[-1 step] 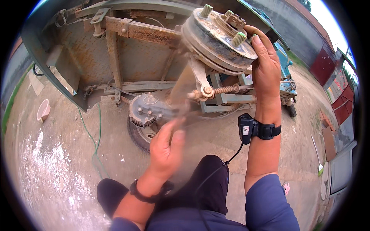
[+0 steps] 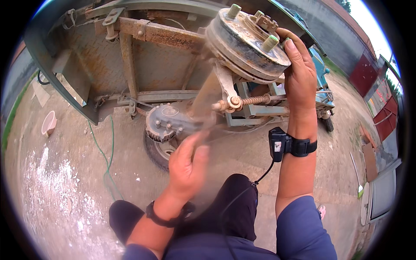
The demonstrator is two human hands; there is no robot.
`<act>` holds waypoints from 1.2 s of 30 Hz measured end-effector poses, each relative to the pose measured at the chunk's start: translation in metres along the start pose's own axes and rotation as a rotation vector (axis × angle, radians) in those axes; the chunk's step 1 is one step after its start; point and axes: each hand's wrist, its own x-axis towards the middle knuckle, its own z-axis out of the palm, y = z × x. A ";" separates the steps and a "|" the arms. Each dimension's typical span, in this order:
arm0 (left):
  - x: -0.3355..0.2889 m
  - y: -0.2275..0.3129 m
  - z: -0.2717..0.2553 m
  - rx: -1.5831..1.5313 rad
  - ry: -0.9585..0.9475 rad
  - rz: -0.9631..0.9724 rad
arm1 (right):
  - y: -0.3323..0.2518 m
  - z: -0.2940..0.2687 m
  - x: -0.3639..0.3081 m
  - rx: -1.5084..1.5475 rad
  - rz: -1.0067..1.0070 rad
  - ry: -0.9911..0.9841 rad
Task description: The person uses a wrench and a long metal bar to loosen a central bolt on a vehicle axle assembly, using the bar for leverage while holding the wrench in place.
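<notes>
A round, rusty brake drum (image 2: 253, 56) with greenish wheel studs (image 2: 269, 43) and a notched centre nut (image 2: 266, 22) sits tilted on the end of an axle tube (image 2: 207, 93). My right hand (image 2: 300, 69) wraps round its right rim, thumb in front beside a stud and fingers behind. Lower down, my left hand (image 2: 185, 167) is blurred by motion, just below a grey gear housing (image 2: 170, 118). Whether its fingers hold anything is lost in the smear. Beneath the drum are a lever arm (image 2: 225, 82) and a rod with a coil spring (image 2: 255, 100).
A vehicle's tipped underside with rusty frame beams (image 2: 173, 38) fills the upper left. Behind my left hand stands a tyre (image 2: 154, 154). A green cable (image 2: 107, 167) and pink basin (image 2: 49, 123) lie on the ground. A black cable (image 2: 261, 180) hangs from my right wrist.
The drum, the spring rod and my right hand have shifted very slightly to the right. My left hand is in nearly the same place.
</notes>
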 end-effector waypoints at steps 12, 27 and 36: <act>0.009 0.019 -0.005 0.033 -0.075 -0.008 | 0.001 0.000 0.000 0.022 -0.007 -0.017; 0.020 0.024 -0.003 -0.181 -0.130 -0.169 | 0.003 -0.005 0.001 0.011 -0.022 -0.071; 0.069 -0.010 -0.019 0.214 -0.122 0.281 | 0.003 -0.005 0.000 0.017 -0.002 -0.063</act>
